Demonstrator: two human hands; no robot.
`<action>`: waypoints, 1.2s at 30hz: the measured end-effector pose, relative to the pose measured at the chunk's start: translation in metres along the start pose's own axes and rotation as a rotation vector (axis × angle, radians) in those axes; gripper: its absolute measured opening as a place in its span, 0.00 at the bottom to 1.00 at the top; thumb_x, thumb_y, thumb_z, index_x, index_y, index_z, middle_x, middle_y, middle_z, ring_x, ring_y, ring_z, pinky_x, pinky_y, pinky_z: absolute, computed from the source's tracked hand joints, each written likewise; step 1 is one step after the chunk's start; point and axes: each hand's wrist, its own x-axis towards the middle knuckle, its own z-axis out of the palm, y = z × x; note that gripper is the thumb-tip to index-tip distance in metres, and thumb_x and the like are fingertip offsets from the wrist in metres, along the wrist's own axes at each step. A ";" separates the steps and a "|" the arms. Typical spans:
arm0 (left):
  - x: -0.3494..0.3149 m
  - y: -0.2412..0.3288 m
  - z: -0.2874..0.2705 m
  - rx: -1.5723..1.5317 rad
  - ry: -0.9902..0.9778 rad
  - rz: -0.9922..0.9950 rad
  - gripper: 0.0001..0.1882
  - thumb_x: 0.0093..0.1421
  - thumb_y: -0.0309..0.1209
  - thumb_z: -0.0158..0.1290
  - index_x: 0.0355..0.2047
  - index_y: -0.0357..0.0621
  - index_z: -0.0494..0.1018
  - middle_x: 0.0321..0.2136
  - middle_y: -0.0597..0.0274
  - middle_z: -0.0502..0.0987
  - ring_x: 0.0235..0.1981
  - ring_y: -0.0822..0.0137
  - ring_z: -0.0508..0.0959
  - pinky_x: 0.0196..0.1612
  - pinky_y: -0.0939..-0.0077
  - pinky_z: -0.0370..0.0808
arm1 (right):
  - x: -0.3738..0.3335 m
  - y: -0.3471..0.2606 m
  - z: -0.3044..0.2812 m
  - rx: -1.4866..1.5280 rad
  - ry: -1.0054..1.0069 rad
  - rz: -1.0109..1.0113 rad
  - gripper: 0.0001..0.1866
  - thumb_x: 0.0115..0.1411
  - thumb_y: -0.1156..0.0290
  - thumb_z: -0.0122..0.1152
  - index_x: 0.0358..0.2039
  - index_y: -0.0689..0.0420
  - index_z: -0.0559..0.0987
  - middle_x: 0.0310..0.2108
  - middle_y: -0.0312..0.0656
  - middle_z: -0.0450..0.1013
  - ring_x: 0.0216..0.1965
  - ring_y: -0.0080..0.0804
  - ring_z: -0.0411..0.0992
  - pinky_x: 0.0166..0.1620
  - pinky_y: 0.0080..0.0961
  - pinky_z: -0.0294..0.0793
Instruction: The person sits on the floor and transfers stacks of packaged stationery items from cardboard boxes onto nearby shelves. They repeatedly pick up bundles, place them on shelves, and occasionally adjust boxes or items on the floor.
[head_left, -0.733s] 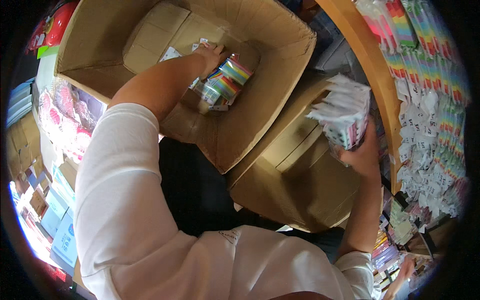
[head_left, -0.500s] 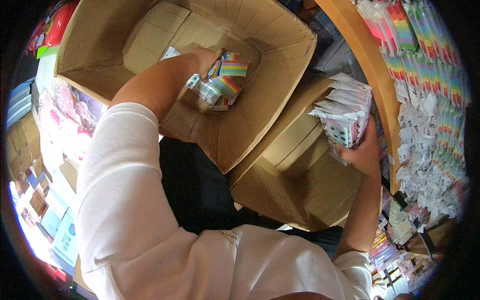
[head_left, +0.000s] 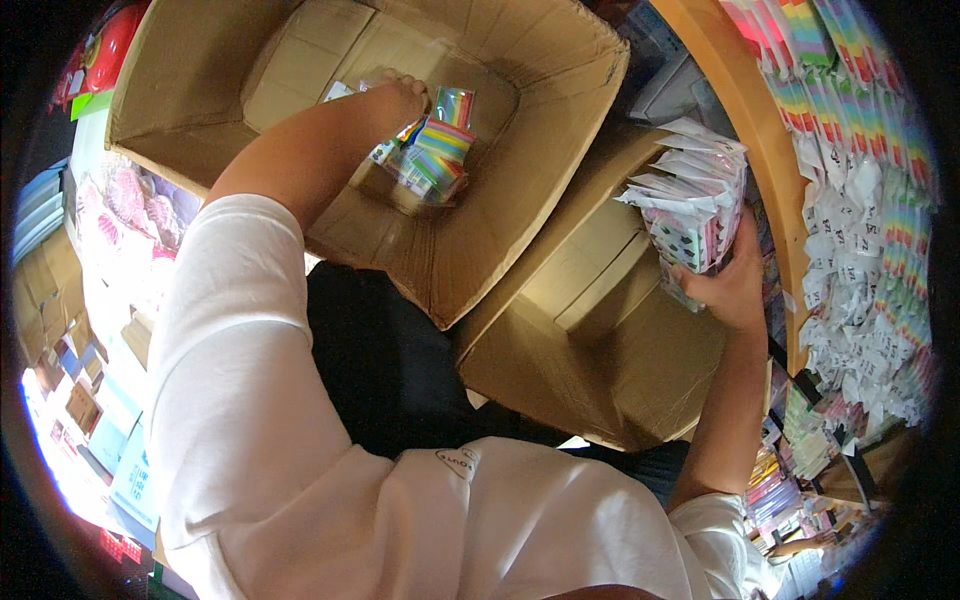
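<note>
the right hand (head_left: 737, 285) is clasped round fanned white packets (head_left: 692, 215) over the smaller carton (head_left: 600, 375), which could slip if its hold eases, while the left hand (head_left: 402, 94), its grip unclear, is beside striped packets (head_left: 444, 142) inside the larger carton (head_left: 555, 170)

Left hand (head_left: 398, 98) blurred (grip unclear); large carton (head_left: 545, 150) cut off above.

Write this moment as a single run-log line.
left hand: in larger box, at striped packets, grip unclear | right hand: holding packet stack near second box
</note>
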 end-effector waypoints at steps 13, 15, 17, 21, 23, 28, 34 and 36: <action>-0.024 0.026 0.028 -0.126 0.133 0.174 0.35 0.40 0.33 0.69 0.51 0.45 0.71 0.49 0.51 0.76 0.55 0.53 0.74 0.59 0.51 0.66 | 0.003 -0.003 0.002 -0.030 0.007 -0.029 0.50 0.34 0.68 0.77 0.61 0.63 0.66 0.53 0.49 0.72 0.54 0.38 0.71 0.60 0.34 0.67; -0.022 0.019 0.010 -0.134 0.018 0.170 0.37 0.39 0.32 0.69 0.52 0.43 0.71 0.48 0.51 0.78 0.53 0.51 0.76 0.58 0.50 0.69 | 0.003 -0.003 0.003 0.001 0.012 -0.020 0.50 0.34 0.69 0.77 0.61 0.63 0.66 0.53 0.48 0.72 0.54 0.37 0.71 0.60 0.34 0.67; -0.033 -0.001 -0.008 -0.155 0.025 0.132 0.41 0.33 0.34 0.73 0.53 0.46 0.72 0.46 0.50 0.79 0.51 0.51 0.78 0.57 0.50 0.73 | 0.001 -0.004 0.004 0.029 0.021 -0.012 0.50 0.34 0.69 0.77 0.61 0.63 0.66 0.53 0.48 0.73 0.54 0.36 0.71 0.60 0.33 0.66; -0.030 -0.033 0.017 -0.053 -0.157 0.171 0.49 0.25 0.39 0.79 0.53 0.51 0.74 0.52 0.43 0.74 0.53 0.47 0.76 0.56 0.53 0.75 | 0.002 -0.003 0.005 0.047 0.021 -0.021 0.49 0.34 0.69 0.77 0.60 0.63 0.67 0.53 0.47 0.72 0.54 0.36 0.71 0.60 0.33 0.66; -0.043 -0.023 0.029 0.021 -0.022 0.148 0.53 0.23 0.40 0.80 0.55 0.48 0.72 0.54 0.42 0.71 0.53 0.45 0.76 0.56 0.54 0.75 | 0.002 0.000 0.005 0.036 0.027 -0.026 0.49 0.34 0.69 0.77 0.60 0.63 0.67 0.53 0.47 0.72 0.54 0.35 0.71 0.61 0.32 0.66; -0.040 0.003 0.022 -0.255 0.058 0.180 0.57 0.24 0.39 0.79 0.58 0.42 0.66 0.50 0.45 0.76 0.53 0.46 0.76 0.55 0.51 0.74 | 0.003 -0.006 0.008 0.057 0.033 -0.021 0.49 0.33 0.69 0.77 0.60 0.63 0.67 0.52 0.47 0.72 0.54 0.35 0.71 0.60 0.33 0.67; -0.023 0.005 0.032 -0.334 -0.086 0.120 0.49 0.25 0.38 0.78 0.54 0.47 0.73 0.49 0.51 0.78 0.53 0.50 0.78 0.54 0.56 0.75 | 0.002 -0.004 0.004 -0.026 0.009 -0.026 0.50 0.35 0.71 0.76 0.62 0.63 0.64 0.54 0.44 0.69 0.56 0.33 0.68 0.62 0.32 0.65; -0.027 0.005 0.030 -0.348 -0.103 0.089 0.45 0.26 0.39 0.77 0.50 0.49 0.76 0.47 0.52 0.80 0.51 0.51 0.79 0.52 0.56 0.76 | 0.003 -0.002 0.005 -0.082 0.046 -0.057 0.50 0.33 0.70 0.78 0.60 0.63 0.66 0.53 0.46 0.71 0.54 0.33 0.70 0.60 0.32 0.67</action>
